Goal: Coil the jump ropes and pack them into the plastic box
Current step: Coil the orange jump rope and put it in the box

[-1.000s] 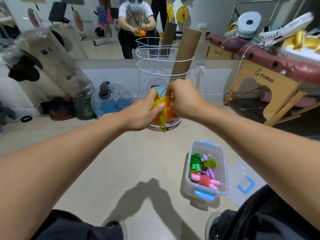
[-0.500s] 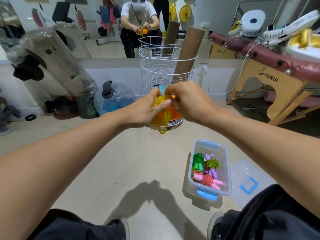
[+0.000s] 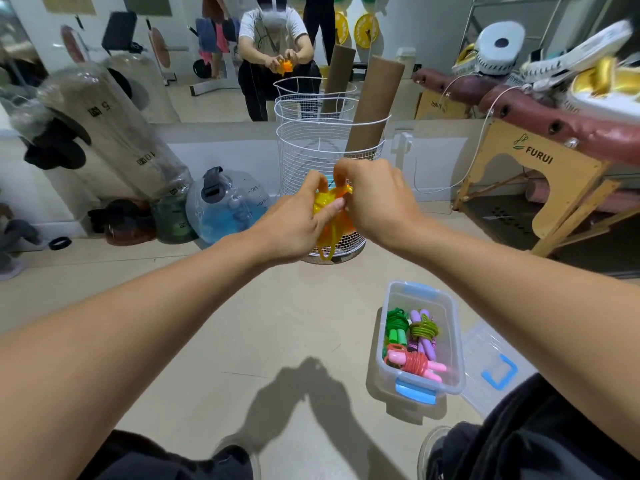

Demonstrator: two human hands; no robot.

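The plastic box (image 3: 453,327) sits open on the floor, three coiled ropes inside. Beyond the box, the left hand (image 3: 294,223) and right hand (image 3: 377,199) both pinch the yellow-orange jump rope (image 3: 329,211), fingers curled round its bundle. Best to hold the loops tight while cinching the last wrap. Farther behind the box, a wooden stand (image 3: 512,168) reads "FURUI"

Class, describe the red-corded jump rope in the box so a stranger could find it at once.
Find the clear plastic box with blue latches on the floor. At its near end lies the red-corded rope, wound around pink handles. The two neighbours behind it have green cords, one on green handles, one on purple.
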